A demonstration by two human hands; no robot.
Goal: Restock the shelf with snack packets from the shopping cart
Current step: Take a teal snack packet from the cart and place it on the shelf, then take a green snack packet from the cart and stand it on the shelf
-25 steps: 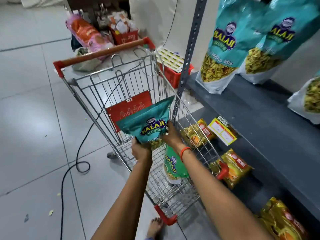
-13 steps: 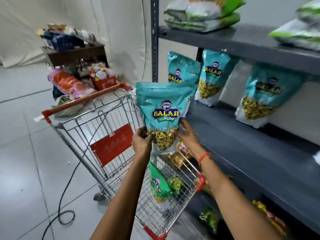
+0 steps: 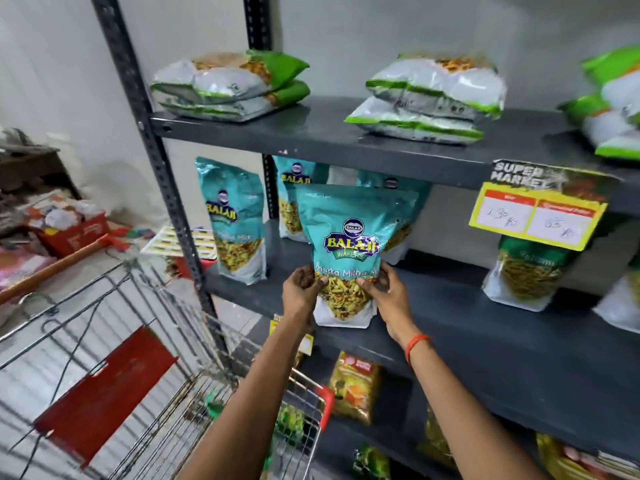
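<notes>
Both hands, left [image 3: 300, 289] and right [image 3: 384, 289], clasp packet [image 3: 349, 244] upright over shelf [image 3: 485, 327]; three stocked behind grip, cart [image 3: 207, 393] not emptied.

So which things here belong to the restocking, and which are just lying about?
Job:
teal Balaji packet, held by left hand and right hand
middle shelf
shopping cart

Lying about:
green-and-white packets on the top shelf
price tag
red box

Cart [image 3: 145, 341] left of shelf [image 3: 485, 334] (held packet [image 3: 349, 244] before standing packets [image 3: 235, 216]).
</notes>
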